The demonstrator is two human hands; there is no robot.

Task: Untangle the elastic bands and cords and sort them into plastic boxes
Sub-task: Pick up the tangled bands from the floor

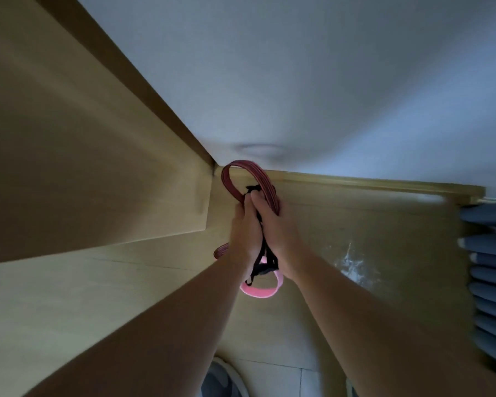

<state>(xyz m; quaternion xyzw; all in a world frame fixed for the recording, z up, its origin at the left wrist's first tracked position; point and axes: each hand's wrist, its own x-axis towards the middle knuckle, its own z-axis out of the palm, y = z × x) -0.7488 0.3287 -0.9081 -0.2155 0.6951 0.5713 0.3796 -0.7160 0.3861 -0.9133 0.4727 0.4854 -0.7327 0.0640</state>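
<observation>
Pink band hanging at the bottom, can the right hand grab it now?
Probably not yet. The right hand is wrapped round the red band and black cord, so its fingers are busy; the pink band dangles free just below its wrist.

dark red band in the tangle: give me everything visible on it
The dark red band looks like a flat elastic strap with lengthwise ribs. One loop arcs up above the hands, in the air. A second bit sticks out beside the left hand. The left hand and the right hand grip it close together. A black cord crosses it at the fingertips and runs down between the palms. A pink band hangs below. Motion blur hides the weave and any ends.
</observation>
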